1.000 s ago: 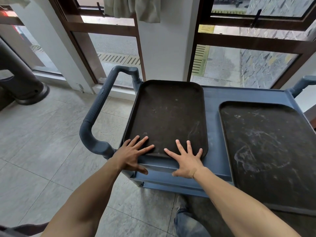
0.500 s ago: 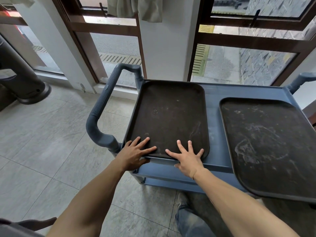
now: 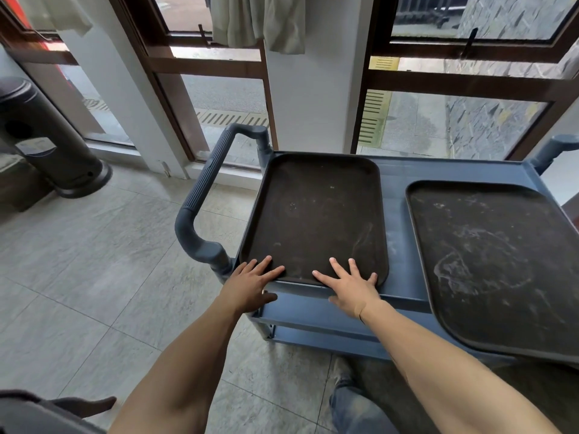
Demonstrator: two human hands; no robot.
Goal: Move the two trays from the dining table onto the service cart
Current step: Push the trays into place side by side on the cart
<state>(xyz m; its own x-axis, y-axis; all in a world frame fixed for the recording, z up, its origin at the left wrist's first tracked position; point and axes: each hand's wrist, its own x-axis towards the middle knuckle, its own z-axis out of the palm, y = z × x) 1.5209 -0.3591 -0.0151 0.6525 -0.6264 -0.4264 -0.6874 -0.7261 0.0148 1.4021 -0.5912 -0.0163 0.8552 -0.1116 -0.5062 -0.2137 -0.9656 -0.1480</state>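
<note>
I press both hands, left (image 3: 250,285) and right (image 3: 354,288), open and flat on the left tray (image 3: 316,214), seating it squarely on the cart (image 3: 396,220) beside the right tray (image 3: 492,261).

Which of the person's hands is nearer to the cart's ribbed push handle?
Left. The left hand rests on the near left corner of the tray, just beside the base of the push handle. The right hand lies further along that tray's near edge.
</note>
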